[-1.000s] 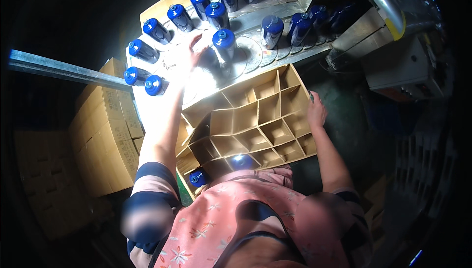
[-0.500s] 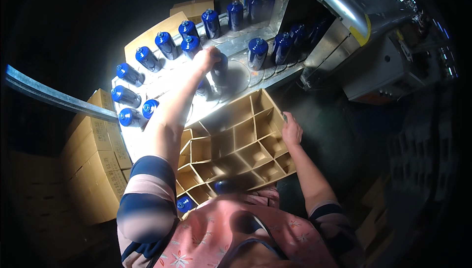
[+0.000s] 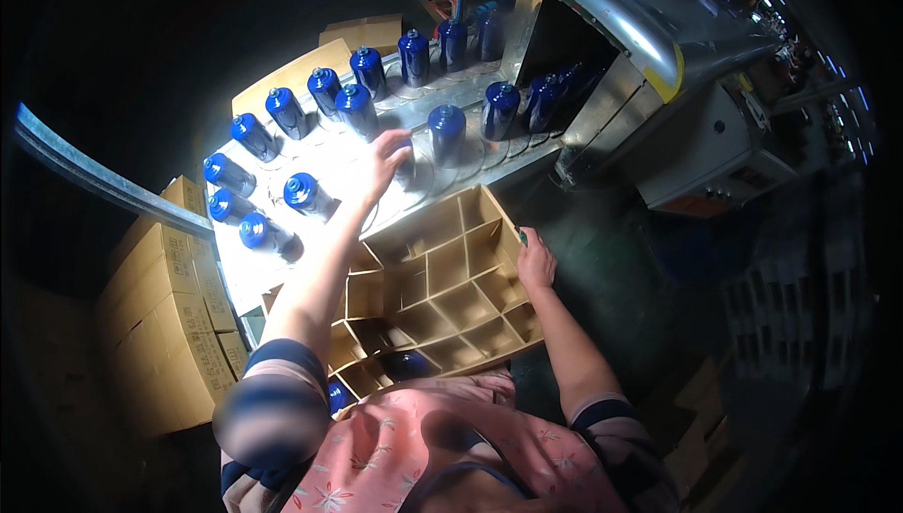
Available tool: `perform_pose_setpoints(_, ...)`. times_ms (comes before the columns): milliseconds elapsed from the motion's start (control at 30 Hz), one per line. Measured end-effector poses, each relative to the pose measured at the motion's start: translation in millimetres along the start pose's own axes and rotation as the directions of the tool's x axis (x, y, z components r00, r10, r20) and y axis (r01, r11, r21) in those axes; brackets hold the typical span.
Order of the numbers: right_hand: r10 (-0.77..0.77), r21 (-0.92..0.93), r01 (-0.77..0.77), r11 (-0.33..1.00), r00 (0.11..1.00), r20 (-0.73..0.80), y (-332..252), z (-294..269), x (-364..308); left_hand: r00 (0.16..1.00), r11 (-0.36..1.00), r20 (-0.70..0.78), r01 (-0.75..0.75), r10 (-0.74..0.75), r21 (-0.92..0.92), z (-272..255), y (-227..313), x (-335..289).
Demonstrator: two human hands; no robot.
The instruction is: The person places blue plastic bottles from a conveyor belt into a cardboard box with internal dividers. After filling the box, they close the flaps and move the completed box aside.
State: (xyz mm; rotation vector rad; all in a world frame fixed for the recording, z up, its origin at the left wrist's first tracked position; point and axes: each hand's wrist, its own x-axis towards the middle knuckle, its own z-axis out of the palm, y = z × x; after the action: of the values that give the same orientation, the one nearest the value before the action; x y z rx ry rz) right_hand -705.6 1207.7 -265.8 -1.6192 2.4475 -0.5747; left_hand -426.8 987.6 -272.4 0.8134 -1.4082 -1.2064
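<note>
A glossy blue bottle [image 3: 404,173] stands at the near side of the metal conveyor. My left hand [image 3: 387,157] is closed around its top, hiding most of it. In front of my body is an open cardboard carton [image 3: 484,205] with a grid of dividers, tilted. Its right edge is gripped by my right hand [image 3: 535,261], with something small and green at the thumb. One blue bottle [image 3: 404,364] lies in a near compartment, and another bottle [image 3: 336,396] shows at the near left corner, partly behind my left arm.
More blue bottles [image 3: 447,129] stand along the brightly lit conveyor [image 3: 475,167], several in a curved row. They lead from a metal machine housing [image 3: 611,5] at the right. Stacked cartons [image 3: 179,325] stand left, beside a curved metal rail [image 3: 113,181].
My left hand has come down and nearer along the conveyor to a bottle. Bottles on the belt have shifted, and the carton sits slightly further left in view, still held by my right hand.
</note>
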Motion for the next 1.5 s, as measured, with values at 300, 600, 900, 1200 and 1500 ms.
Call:
perform_pose_setpoints(300,0.023,-0.069,-0.024,0.997,1.0,-0.008,3.2,4.8,-7.6,0.874,0.879,0.094,0.473,-0.476,0.058,-60.9,47.0,-308.8)
perform_pose_setpoints(600,0.022,0.042,-0.019,0.999,0.997,-0.08,5.5,26.8,-10.6,0.818,0.887,0.57,-0.203,-0.079,0.414,-27.4,38.0,-350.6)
perform_pose_setpoints(900,-0.022,0.024,0.025,0.999,0.993,-0.116,18.6,18.3,-13.5,0.776,0.744,0.626,-0.377,-0.071,0.552,-7.8,26.7,-365.3)
perform_pose_setpoints(1200,-0.03,0.082,0.039,0.996,0.994,-0.109,19.6,17.7,-13.0,0.923,0.94,0.373,-0.204,0.092,0.274,-47.2,113.2,-305.0)
perform_pose_setpoints(1500,-0.04,0.01,0.041,0.999,0.996,-0.081,12.7,5.6,-9.7,0.912,0.963,-0.321,-0.211,0.256,0.169,-192.7,196.0,-159.6)
